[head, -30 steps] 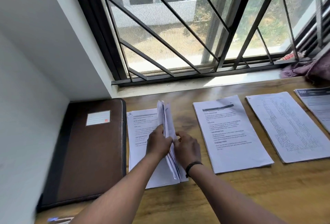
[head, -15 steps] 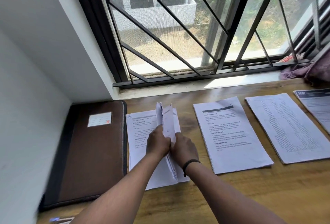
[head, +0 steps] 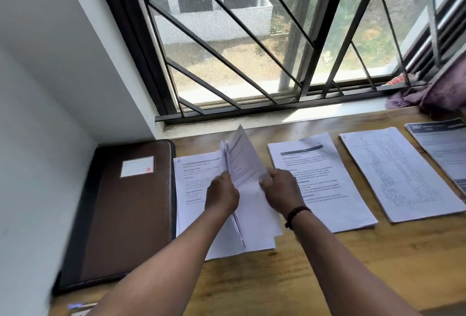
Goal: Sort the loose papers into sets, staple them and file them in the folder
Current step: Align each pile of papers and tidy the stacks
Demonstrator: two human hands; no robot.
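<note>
A stack of white printed papers lies on the wooden table just right of a closed brown folder. My left hand grips a bunch of sheets stood up on edge over that stack. My right hand pinches a single sheet and holds it peeled off to the right of the bunch. Three more paper sets lie in a row to the right: one with bold headings, one with a printed table, and a grey-headed one at the frame's edge.
A barred window and its sill run along the table's far side. A white wall closes the left. Purple cloth lies at the far right corner. A small blue-tipped object shows at the bottom left.
My right hand has drawn one sheet away from the upright bunch, rightward, so the sheets now fan apart. My left hand stays on the bunch. The camera has tilted slightly.
</note>
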